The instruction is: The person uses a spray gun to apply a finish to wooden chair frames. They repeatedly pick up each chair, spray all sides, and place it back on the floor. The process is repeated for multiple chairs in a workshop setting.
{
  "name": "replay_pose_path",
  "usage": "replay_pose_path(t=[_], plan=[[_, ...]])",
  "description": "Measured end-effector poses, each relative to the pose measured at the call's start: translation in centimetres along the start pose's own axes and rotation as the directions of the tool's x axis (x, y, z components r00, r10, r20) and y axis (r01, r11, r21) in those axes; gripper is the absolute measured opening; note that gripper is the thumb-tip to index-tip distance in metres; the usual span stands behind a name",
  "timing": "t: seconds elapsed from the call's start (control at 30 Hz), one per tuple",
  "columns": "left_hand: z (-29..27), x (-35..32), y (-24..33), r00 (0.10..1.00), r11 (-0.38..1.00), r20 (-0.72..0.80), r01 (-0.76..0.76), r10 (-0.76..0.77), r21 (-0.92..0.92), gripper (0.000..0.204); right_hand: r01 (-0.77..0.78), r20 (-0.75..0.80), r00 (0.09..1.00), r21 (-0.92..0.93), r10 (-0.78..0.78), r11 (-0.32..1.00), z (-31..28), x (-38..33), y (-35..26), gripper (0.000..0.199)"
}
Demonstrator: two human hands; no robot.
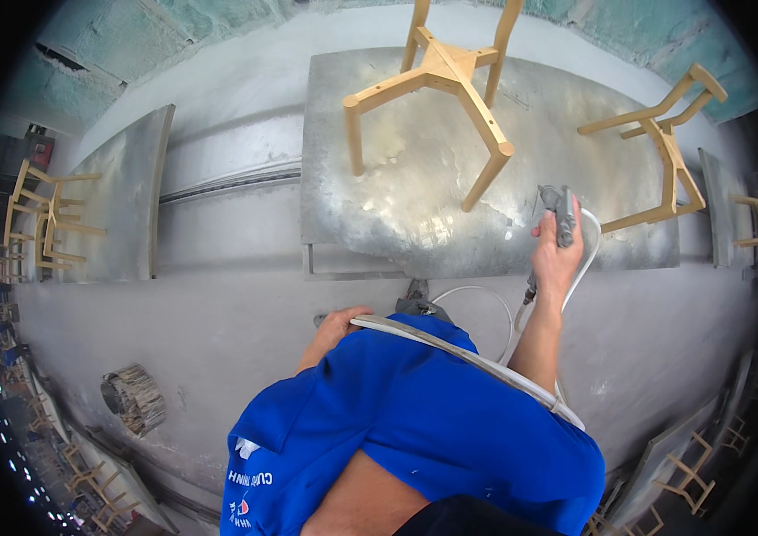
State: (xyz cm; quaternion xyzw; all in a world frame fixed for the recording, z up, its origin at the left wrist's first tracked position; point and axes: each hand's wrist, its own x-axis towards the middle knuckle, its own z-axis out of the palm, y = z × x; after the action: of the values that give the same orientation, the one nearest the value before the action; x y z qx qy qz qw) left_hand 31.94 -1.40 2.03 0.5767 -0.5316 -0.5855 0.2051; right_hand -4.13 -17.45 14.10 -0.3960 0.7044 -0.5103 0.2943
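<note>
My right hand (556,255) is closed around a grey spray gun (560,214), held up over the near edge of a worn metal-topped table (352,214). A white hose (591,246) runs down from the gun beside my forearm. More hose (450,348) passes across my front at the waist, and my left hand (341,325) grips it at the left side; its fingers are partly hidden. Ahead of the gun, a pale wooden chair frame (450,67) stands on the table. A second wooden chair frame (665,152) lies tilted on the table's right side, apart from the gun.
On the left, another metal-topped table (124,196) bears wooden chair frames (48,214). A ridged round object (133,399) lies on the floor. At the right stands another board (727,214) with a chair frame (757,219). A pale stained wall (218,36) closes the back.
</note>
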Motion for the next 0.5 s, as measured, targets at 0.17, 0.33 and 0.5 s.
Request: replay_pose_path(t=[0.17,0.33,0.5], plan=[[-3.4,-5.1,-2.2,0.994,0.979,-0.109,0.010,-0.033,-0.205,0.030,0.109,-0.014,0.994,-0.139,-0.112,0.984,6.7,-2.7,-1.2,0.055],[-8.2,-10.1,-7.7,0.983,0.940,-0.185,-0.071,0.008,-0.334,0.022,0.197,0.102,0.978,-0.164,-0.182,0.967,12.0,-6.7,-5.5,0.056],[-12.7,-14.6,-12.9,0.986,0.864,-0.158,-0.030,-0.058,-0.502,0.043,0.179,0.201,0.958,0.134,-0.203,0.975,15.0,-11.6,-9.4,0.053]])
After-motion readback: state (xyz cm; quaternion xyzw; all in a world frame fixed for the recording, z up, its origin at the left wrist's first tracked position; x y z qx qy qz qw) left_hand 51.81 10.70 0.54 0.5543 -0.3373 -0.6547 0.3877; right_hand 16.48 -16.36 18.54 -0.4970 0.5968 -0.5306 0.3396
